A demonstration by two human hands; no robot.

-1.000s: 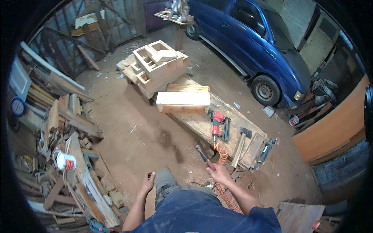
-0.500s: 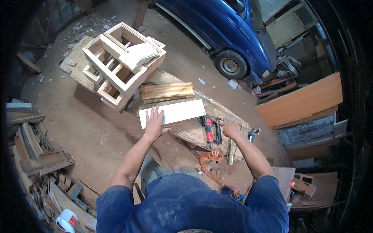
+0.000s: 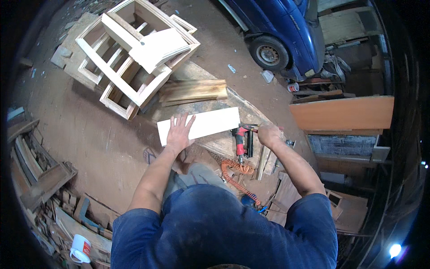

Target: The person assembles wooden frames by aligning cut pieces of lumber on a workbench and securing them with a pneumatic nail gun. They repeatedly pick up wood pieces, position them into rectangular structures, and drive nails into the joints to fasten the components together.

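Note:
A pale, flat wooden board point(image 3: 212, 122) lies at a slant on the workbench in front of me. My left hand point(image 3: 179, 133) rests on its left part, fingers spread and flat. At the board's right end, my right hand point(image 3: 269, 136) is closed round the handle of what looks like a hammer point(image 3: 251, 127); its head is hard to make out beside the nail gun. The red and black nail gun point(image 3: 240, 143) lies just below that tool, with an orange coiled air hose point(image 3: 228, 172) running from it.
Thin wooden slats point(image 3: 195, 92) are stacked beyond the board. A wooden frame with open compartments point(image 3: 130, 54) stands at the far left, pale boards point(image 3: 159, 47) on top. Scrap wood point(image 3: 49, 179) lies at left. A blue vehicle point(image 3: 286, 27) and an orange panel point(image 3: 345, 113) are at right.
My view has shifted. The right hand has drawn nearer the board's right end with the tool, which now lies more level. My left hand stays flat on the board.

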